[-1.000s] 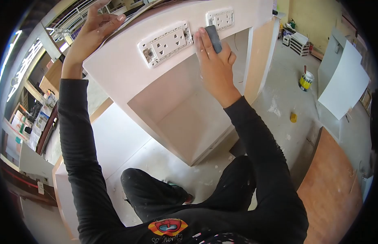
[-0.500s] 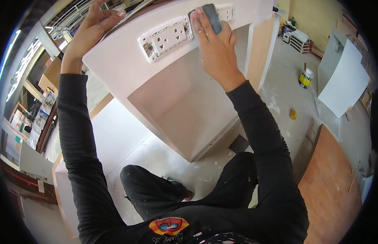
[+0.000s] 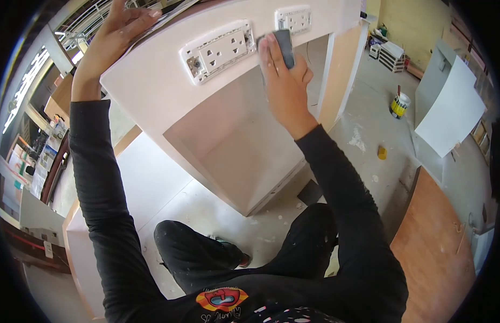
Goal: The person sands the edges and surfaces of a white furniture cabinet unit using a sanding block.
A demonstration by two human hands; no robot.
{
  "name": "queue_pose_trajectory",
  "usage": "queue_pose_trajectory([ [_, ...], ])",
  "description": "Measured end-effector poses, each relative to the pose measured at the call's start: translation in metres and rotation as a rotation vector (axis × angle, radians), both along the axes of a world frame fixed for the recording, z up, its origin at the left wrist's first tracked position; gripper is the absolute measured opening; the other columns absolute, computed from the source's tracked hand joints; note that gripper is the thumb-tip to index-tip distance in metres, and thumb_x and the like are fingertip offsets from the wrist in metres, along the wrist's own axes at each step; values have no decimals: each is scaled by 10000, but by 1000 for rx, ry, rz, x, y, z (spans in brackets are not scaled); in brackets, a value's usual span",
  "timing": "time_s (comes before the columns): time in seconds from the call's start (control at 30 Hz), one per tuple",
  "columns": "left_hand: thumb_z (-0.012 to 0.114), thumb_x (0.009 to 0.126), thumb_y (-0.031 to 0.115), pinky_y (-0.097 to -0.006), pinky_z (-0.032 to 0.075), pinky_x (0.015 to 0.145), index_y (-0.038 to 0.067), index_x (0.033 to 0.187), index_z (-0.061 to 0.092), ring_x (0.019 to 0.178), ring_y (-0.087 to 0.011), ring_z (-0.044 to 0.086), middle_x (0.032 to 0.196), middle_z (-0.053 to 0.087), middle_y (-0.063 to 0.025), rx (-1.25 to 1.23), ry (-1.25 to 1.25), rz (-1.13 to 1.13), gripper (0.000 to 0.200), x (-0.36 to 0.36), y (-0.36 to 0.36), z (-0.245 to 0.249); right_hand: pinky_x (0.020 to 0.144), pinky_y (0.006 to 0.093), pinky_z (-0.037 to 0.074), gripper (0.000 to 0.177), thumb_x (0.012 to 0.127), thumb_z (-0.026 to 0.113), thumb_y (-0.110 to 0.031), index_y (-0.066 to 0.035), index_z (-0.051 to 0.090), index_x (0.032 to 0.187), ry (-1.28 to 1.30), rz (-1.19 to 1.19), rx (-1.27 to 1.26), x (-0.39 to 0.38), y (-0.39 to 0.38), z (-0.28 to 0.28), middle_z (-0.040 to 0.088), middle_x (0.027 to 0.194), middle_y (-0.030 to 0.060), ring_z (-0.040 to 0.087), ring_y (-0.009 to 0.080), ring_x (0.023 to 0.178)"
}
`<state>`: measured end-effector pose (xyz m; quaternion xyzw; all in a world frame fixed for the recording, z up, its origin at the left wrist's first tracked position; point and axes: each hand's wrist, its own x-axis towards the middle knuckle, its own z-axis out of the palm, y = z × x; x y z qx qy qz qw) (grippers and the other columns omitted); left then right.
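A pale pink cabinet (image 3: 153,86) stands in front of me with an open hollow below. Two white socket plates are set in its front face, one (image 3: 217,51) at the left and one (image 3: 294,20) at the right. My right hand (image 3: 282,75) presses a dark grey sanding block (image 3: 285,46) flat against the face between the two plates. My left hand (image 3: 118,29) rests open on the cabinet's top left edge, fingers spread.
A yellow paint can (image 3: 399,105) with a brush stands on the concrete floor at the right, near a small yellow object (image 3: 382,153). White panels (image 3: 449,118) lean at the far right. A brown board (image 3: 433,242) lies at the lower right. My knees are below.
My right hand slid the sanding block up across the face between the sockets, then back down a little. My left hand has stayed on the top edge.
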<state>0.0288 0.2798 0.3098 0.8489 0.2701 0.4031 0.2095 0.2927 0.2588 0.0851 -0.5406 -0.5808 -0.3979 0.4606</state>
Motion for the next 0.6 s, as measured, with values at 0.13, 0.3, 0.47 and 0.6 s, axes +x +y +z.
queue_pose_trajectory([
  [0.13, 676, 953, 37, -290, 457, 895, 158, 1406, 393, 1026, -153, 529, 1091, 553, -61, 22, 5, -46, 548, -1, 14, 1, 991, 503, 287, 824, 821, 605, -10, -158, 348, 1589, -20, -48, -6, -5, -4, 43, 229, 1692, -10, 404, 382, 1205],
  [0.3, 697, 945, 53, -299, 483, 877, 126, 1455, 333, 1011, -158, 545, 1091, 558, -71, 44, 2, -21, 630, -5, 23, -1, 991, 495, 284, 835, 817, 588, -13, -158, 329, 1598, -9, 19, -49, -1, 2, 7, 217, 1694, -12, 407, 383, 1196],
  [0.47, 712, 931, 51, -306, 489, 909, 105, 1487, 314, 1041, -178, 561, 1138, 573, -93, 5, 7, 35, 686, -1, 15, 1, 962, 490, 289, 810, 818, 580, -3, -164, 362, 1582, -6, -23, -24, -6, -9, 54, 253, 1679, -22, 400, 364, 1210],
  [0.6, 663, 1006, 259, -340, 471, 976, 86, 1519, 321, 1100, -213, 567, 1177, 586, -120, 266, 102, 52, 640, -1, 6, -8, 988, 498, 292, 889, 770, 624, -1, -144, 329, 1596, -61, -32, -54, 2, -2, 14, 223, 1690, -5, 385, 380, 1240],
])
